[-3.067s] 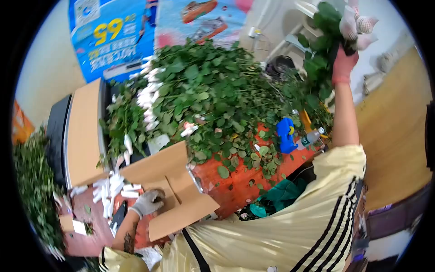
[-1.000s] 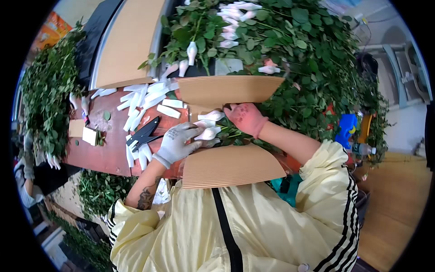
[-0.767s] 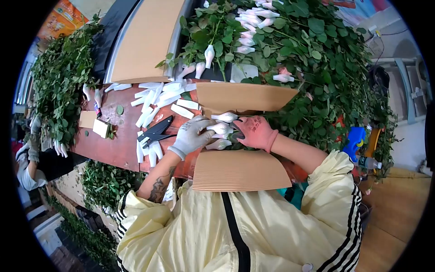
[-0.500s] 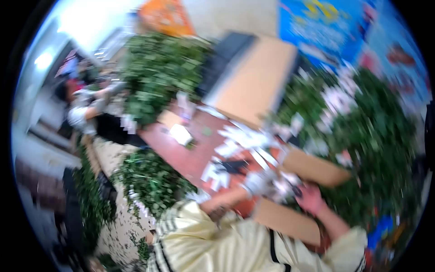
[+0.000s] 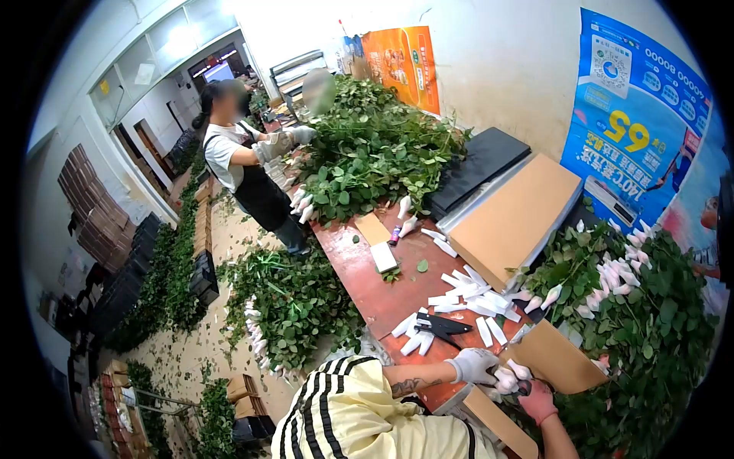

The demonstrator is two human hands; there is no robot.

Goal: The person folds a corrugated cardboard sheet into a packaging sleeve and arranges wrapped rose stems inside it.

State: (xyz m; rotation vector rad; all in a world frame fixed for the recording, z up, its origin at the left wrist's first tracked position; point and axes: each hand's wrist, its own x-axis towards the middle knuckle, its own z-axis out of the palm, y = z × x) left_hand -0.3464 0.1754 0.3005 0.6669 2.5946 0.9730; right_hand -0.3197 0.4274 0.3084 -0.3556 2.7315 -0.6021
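Observation:
Between the two raised flaps of a cardboard sheet (image 5: pixel 556 358) lie several net-sleeved rose heads (image 5: pixel 506 380). My left hand (image 5: pixel 474 366), in a pale grey glove, curls against them from the left; what its fingers grip, if anything, is too small to make out. On their right, my right hand (image 5: pixel 537 401), in a pink glove, closes around the stem side of the blooms, its fingers partly hidden. Just left of my left hand a black stapler (image 5: pixel 443 327) rests among white foam sleeves (image 5: pixel 468 294) on the red table (image 5: pixel 367 287).
A co-worker (image 5: pixel 246 164) stands at the table's far end beside heaped foliage (image 5: pixel 375 153). More roses (image 5: pixel 650 306) lie at the right. A cardboard stack (image 5: pixel 516 218) sits behind the sleeves. Floor-level rose bunches (image 5: pixel 298 306) are left of the table.
The view has swung left, bringing the co-worker and the room into sight. My right hand came down from the upper right to the cardboard, and both hands now meet at the rose heads.

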